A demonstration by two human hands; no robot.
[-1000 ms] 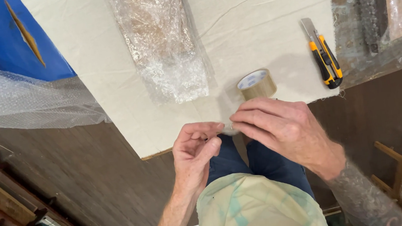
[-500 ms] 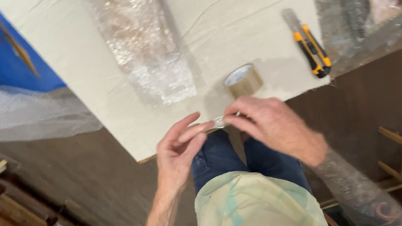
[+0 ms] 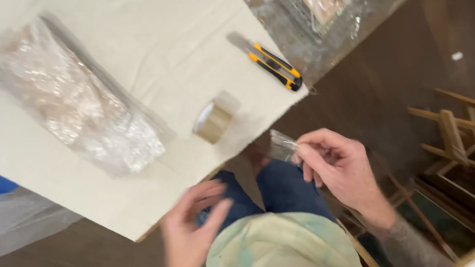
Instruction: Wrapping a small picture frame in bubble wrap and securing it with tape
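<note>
Nearest to the person, the left hand (image 3: 191, 233) hung blurred over the lap, just off the table (image 3: 127, 23) edge, its fingers loosely spread and empty as far as I could see. A little further out, the right hand (image 3: 339, 168) was held clear of the table, over the knees. Its thumb and first fingers were pinched shut on a short strip of clear tape (image 3: 282, 145), which stuck out to the left from the fingertips, crumpled and catching the light.

To my eye that strip would weigh next to nothing and have no stiffness at all: limp, sticky on one face, apt to curl and cling to itself or to skin. It looked best taken by the very ends, between fingertip and thumb, and kept stretched so the sticky face stayed free.

Beyond the hands, on the pale cloth of the table, stood the tape roll (image 3: 214, 120), near the edge, resting on its rim. To its left lay a long bundle (image 3: 71, 101) in bubble wrap, soft on the outside; whatever was inside I could not make out. Further back and to the right lay a yellow and black knife (image 3: 275, 68), close to the far corner, well apart from both hands.
</note>
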